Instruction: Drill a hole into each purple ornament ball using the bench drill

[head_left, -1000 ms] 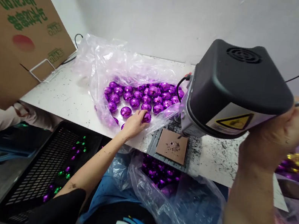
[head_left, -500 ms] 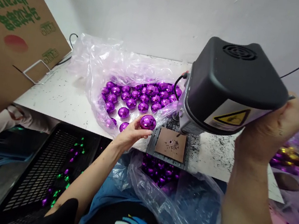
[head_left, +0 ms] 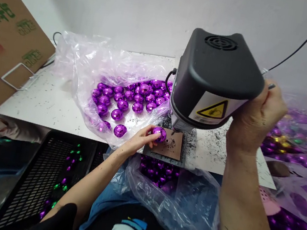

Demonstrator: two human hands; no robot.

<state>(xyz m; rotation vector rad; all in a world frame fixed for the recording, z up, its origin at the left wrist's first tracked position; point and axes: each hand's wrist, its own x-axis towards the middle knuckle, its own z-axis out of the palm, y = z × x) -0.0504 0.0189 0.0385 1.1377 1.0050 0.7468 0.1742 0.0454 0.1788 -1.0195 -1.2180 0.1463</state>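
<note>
A shiny purple faceted ball (head_left: 159, 134) is pinched in the fingers of my left hand (head_left: 145, 137), over the left part of a brown square plate (head_left: 171, 149) with a small hole and dark crumbs. Above the plate stands a black machine (head_left: 223, 67) with a yellow warning label. My right hand (head_left: 259, 113) is closed at the machine's right side; what it grips is mostly hidden, with only a dark tip showing. Several more purple balls (head_left: 117, 115) lie in an opened clear plastic bag (head_left: 78, 94) left of the machine.
A cardboard box (head_left: 7, 55) stands at the left of the white table (head_left: 47, 95). Below are a black crate (head_left: 32, 185) with green and purple beads, and a plastic bag (head_left: 193, 212) of purple balls on my lap. Bagged colourful balls (head_left: 287, 141) lie at right. Another person's leg shows far left.
My left hand has brought the purple ball from beside the brown plate to over its left part. The whole view has shifted, so the machine appears further left.
</note>
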